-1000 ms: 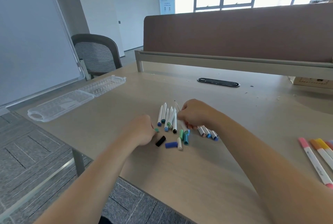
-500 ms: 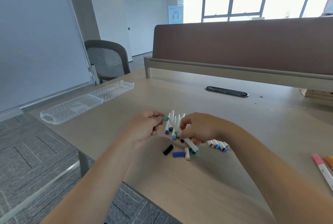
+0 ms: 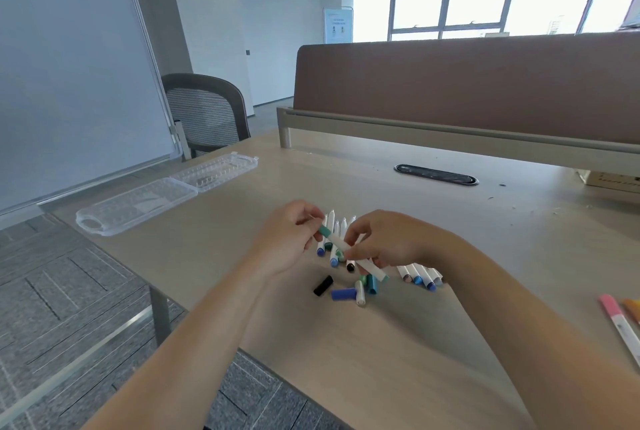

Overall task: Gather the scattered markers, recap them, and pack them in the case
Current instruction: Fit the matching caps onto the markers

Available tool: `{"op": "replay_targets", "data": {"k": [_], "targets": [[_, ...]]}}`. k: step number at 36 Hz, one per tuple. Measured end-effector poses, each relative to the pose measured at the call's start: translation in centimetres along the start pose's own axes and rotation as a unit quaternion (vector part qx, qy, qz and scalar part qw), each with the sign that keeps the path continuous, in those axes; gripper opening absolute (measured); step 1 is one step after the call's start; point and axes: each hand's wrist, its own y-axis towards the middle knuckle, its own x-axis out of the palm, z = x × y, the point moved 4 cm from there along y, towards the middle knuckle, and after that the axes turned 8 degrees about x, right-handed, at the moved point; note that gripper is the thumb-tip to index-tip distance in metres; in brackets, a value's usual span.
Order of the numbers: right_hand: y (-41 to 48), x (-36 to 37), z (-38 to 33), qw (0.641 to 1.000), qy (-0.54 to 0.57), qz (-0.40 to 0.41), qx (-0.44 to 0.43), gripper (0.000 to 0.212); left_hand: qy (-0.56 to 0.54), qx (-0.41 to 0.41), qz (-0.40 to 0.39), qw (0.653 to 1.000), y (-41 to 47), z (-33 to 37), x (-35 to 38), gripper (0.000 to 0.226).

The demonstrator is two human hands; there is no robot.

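Observation:
My right hand [image 3: 384, 239] grips a white marker [image 3: 372, 269] above the desk, tilted down to the right. My left hand [image 3: 289, 239] pinches a green cap [image 3: 324, 230] at the marker's upper left end. Under my hands lies a cluster of several white markers [image 3: 333, 227] with blue and green ends. A black cap [image 3: 323, 285], a blue cap [image 3: 343, 294] and a teal cap [image 3: 371, 284] lie loose in front of them. A few more markers [image 3: 419, 275] lie to the right. The clear plastic case [image 3: 166, 195] lies open at the far left of the desk.
Pink and orange markers [image 3: 620, 322] lie at the desk's right edge. A brown partition [image 3: 467, 83] runs along the back, with a cable grommet [image 3: 436, 174] before it. An office chair [image 3: 206, 111] and a whiteboard [image 3: 69, 59] stand to the left.
My right hand lifted a white marker out of the cluster. My left hand picked up the green cap and brought it to the marker's end. The camera tilted upward.

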Motion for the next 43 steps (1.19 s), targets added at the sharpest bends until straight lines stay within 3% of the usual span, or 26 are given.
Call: {"op": "replay_targets", "data": {"k": [2,8,11,14,20,27,39,43], "targets": [[0.1,0.0,0.0,1.0,0.006,0.002,0.0,0.017,-0.01,-0.004,0.036,0.999,0.1,-0.1,0.1,0.003],[0.4,-0.1,-0.3,0.997,-0.036,0.06,-0.017,0.018,0.062,0.027,0.109,0.992,0.0,-0.2,1.0,0.013],[0.5,-0.1,-0.3,0.995,-0.052,0.078,-0.021,0.018,0.039,0.024,0.123,0.991,-0.1,0.1,1.4,0.012],[0.6,-0.5,0.0,0.994,-0.052,0.094,-0.016,0.018,0.037,0.029,0.116,0.992,0.1,0.3,1.8,0.019],[0.6,-2.3,1.1,0.984,-0.052,0.165,0.036,0.02,0.005,0.006,0.029,1.0,0.4,0.8,3.5,0.058],[1.6,-1.8,3.7,0.963,-0.135,0.15,0.181,0.038,0.033,-0.012,0.024,0.999,0.1,-0.1,3.6,0.026],[2.5,-0.3,4.1,0.952,-0.174,0.158,0.196,0.005,-0.006,-0.052,0.035,0.998,-0.4,-1.4,2.6,0.024],[2.4,-0.4,3.8,0.951,-0.157,0.177,0.197,0.017,-0.004,-0.05,0.041,0.998,-0.2,-1.7,2.3,0.025]]}}
